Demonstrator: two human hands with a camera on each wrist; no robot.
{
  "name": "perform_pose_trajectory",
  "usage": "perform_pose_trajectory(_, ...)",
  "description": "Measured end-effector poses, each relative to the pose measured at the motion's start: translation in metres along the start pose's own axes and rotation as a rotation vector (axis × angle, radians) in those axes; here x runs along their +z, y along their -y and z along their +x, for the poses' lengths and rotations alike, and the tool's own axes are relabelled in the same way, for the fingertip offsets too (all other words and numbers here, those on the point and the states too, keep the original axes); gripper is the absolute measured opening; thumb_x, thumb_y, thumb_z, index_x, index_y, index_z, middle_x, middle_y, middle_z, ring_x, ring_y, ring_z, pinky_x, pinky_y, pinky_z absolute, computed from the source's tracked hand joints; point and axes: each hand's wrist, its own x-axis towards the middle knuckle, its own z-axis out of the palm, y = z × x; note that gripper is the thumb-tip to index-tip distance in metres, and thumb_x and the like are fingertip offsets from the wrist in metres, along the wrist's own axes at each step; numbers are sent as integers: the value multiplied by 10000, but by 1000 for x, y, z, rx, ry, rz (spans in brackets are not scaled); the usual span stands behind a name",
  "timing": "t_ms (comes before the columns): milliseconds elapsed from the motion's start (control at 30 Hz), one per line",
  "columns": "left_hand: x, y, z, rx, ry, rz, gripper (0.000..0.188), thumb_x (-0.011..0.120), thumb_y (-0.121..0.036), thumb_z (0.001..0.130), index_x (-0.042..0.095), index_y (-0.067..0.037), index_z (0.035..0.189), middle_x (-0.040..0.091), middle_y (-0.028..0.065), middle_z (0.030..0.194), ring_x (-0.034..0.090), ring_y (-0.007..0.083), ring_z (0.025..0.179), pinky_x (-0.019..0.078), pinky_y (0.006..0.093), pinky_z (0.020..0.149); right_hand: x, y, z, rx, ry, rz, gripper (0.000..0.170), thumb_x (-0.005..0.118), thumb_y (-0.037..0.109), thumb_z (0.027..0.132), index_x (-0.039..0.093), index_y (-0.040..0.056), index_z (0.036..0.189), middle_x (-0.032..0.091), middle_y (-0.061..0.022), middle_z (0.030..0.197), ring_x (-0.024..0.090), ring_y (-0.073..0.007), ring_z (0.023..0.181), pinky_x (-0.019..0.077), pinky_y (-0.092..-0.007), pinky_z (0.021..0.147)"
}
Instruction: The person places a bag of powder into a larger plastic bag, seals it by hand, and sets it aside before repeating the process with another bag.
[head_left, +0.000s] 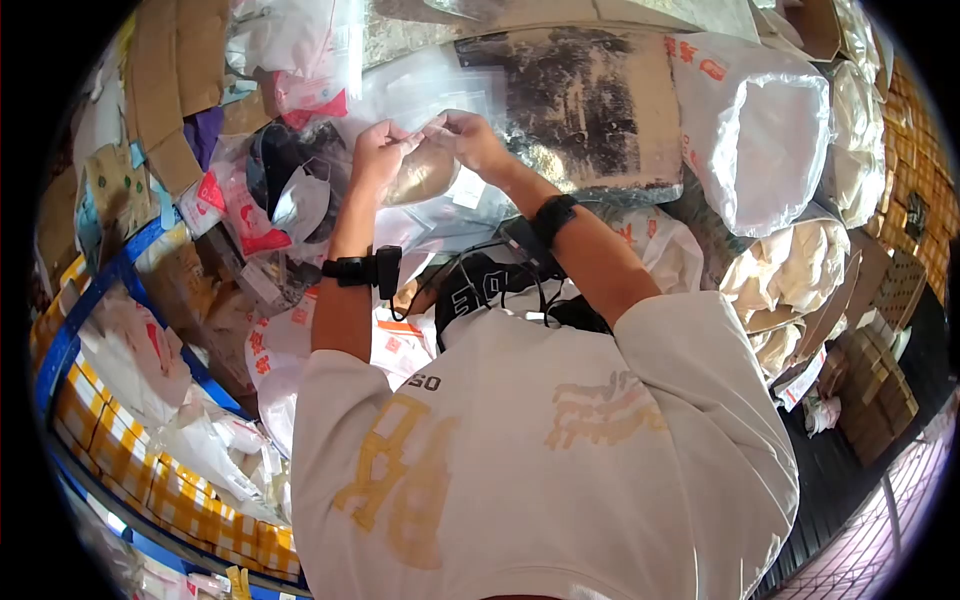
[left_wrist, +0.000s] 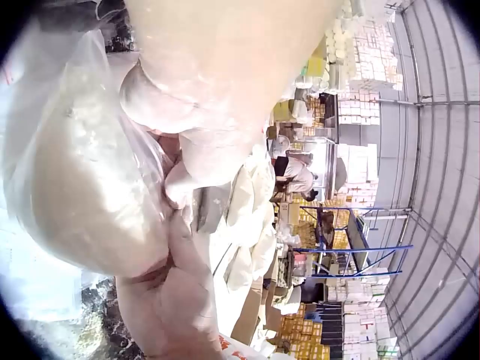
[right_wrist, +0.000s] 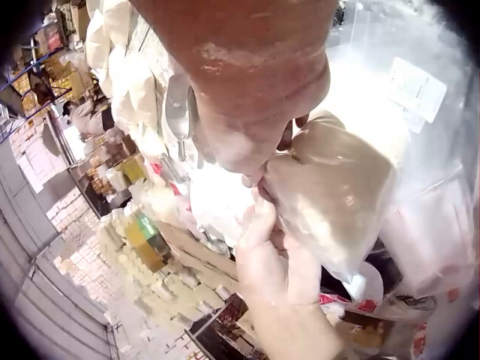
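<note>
White shirt (head_left: pixel 540 470) fills the head view's lower centre. Above it, at upper centre, sits a filled clear bag (head_left: pixel 425 177), its gathered top pinched between bent fingers of both left hand (head_left: pixel 379 156) and right hand (head_left: pixel 474 146). One metal scoop (right_wrist: pixel 180 112) shows upper left in the right-wrist view.
</note>
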Motion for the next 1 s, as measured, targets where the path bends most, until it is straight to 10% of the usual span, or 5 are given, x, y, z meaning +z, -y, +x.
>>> perform_pose_trajectory(500, -3, -16, -22, 83, -8, 71, 102, 664, 42, 858, 658, 12, 955, 718, 95, 919, 672, 131, 858, 515, 255, 785, 7, 3, 2, 49, 35, -54, 150, 642, 127, 954, 683, -14, 918, 712, -58, 896, 640, -117, 821, 516, -275, 755)
perform_pose_trajectory(767, 1, -21, -16, 186, -64, 476, 135, 707, -146, 853, 691, -13, 862, 681, 99, 716, 637, 167, 646, 481, 311, 620, 2, -7, 12, -30, -41, -475, 289, 578, 244, 999, 656, -2, 868, 646, -26, 755, 554, -117, 699, 478, -289, 692)
perform_pose_trajectory(1000, -27, -11, -42, 301, -111, 605, 174, 701, -170, 868, 697, 3, 863, 644, 140, 675, 599, 179, 590, 460, 320, 584, 16, -6, 10, -30, -115, -224, 277, 590, 217, 992, 652, 17, 811, 619, -15, 716, 534, -90, 688, 455, -262, 664)
